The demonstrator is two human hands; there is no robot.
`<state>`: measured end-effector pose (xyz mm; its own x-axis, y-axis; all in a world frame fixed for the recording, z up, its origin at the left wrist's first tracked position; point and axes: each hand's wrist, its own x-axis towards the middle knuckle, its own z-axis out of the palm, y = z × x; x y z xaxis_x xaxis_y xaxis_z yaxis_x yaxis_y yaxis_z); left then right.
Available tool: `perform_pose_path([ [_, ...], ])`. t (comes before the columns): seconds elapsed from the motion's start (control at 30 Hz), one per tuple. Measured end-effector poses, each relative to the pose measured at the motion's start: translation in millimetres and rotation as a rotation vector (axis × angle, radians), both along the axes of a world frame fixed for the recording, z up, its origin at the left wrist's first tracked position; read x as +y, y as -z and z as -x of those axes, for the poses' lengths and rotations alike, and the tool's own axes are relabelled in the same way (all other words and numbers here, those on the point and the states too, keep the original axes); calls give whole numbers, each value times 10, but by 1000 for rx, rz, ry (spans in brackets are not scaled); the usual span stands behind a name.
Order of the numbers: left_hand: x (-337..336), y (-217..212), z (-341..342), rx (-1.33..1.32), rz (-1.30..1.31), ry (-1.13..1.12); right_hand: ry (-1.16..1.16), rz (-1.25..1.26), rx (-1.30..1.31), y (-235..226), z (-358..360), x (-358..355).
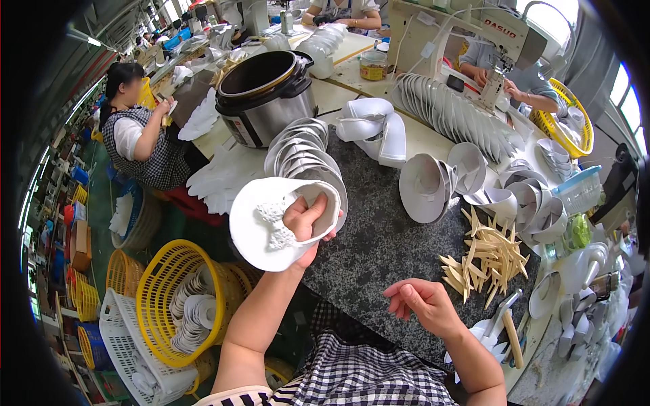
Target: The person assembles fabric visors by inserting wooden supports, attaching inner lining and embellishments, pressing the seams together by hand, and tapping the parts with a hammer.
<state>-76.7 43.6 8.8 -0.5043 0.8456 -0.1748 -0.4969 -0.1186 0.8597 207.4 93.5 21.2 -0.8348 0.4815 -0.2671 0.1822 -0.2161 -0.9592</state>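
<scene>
My left hand (304,218) grips a white shoe upper (252,237) by its band, with the thumb inside and fingers around the outside. A textured white bow (279,227) sits on the upper's face. Right behind it a stack of similar white uppers (305,145) leans on the dark speckled tabletop (365,250). My right hand (426,306) hovers over the table's near edge with nothing in it, its index finger stretched out and the other fingers loosely bent. Nearest to it lies a pile of pale, pointed wedge-like pieces (489,256).
A steel-and-black electric cooker (265,95) stands at the back left. More white uppers (425,186) sit at the right. A hammer-like metal tool (502,311) and wooden handle (512,338) lie near the right edge. Yellow baskets (150,298) stand at left; a co-worker (508,88) sews behind.
</scene>
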Motion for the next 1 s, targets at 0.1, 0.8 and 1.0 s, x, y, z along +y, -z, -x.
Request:
perform_pose_path([
  [0.1,7,16,-15,107,57,-21,-1,39,-22,40,25,-6],
  [0.8,-18,-1508,-626,1693,-532,80,-41,-78,-131,321,-32,10],
  [1.0,60,-1776,-1554,1121,-1288,-281,-158,-236,-121,-226,255,-76],
])
